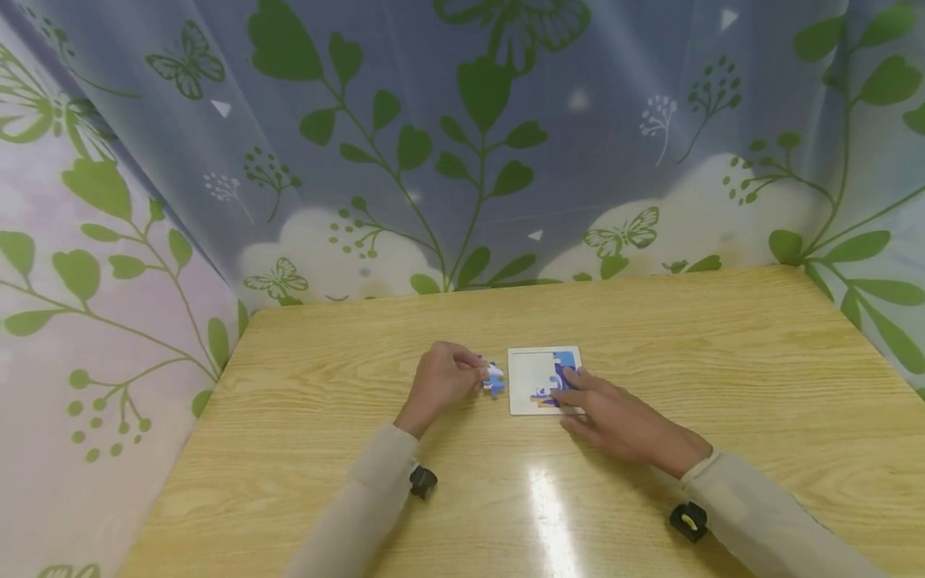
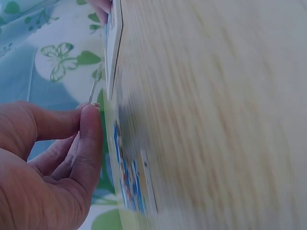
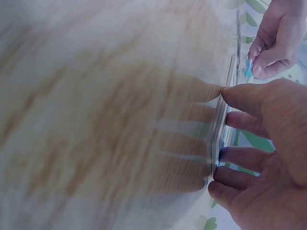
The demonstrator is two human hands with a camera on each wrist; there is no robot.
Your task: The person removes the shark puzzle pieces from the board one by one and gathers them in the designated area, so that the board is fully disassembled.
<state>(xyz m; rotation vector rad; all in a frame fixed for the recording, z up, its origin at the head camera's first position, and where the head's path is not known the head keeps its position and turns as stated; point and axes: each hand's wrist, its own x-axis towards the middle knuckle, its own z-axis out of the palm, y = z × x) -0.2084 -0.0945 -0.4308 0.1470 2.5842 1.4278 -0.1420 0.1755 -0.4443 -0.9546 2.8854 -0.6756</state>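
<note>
Curtained booth (image 1: 462, 144), wooden table (image 1: 723, 361)

Motion blur is smearing the table (image 3: 105, 115) in both wrist views, the right hand (image 1: 614, 417) is covering the lower right corner of the puzzle board (image 1: 531, 377), and the puzzle pieces' (image 1: 495, 380) print is staying too small to read.

Bright even light, white glare streak on the counter (image 1: 549, 514) toward its near edge, soft shadows under both hands, head view sharp with bowed edges, both wrist views smeared by motion blur
</note>
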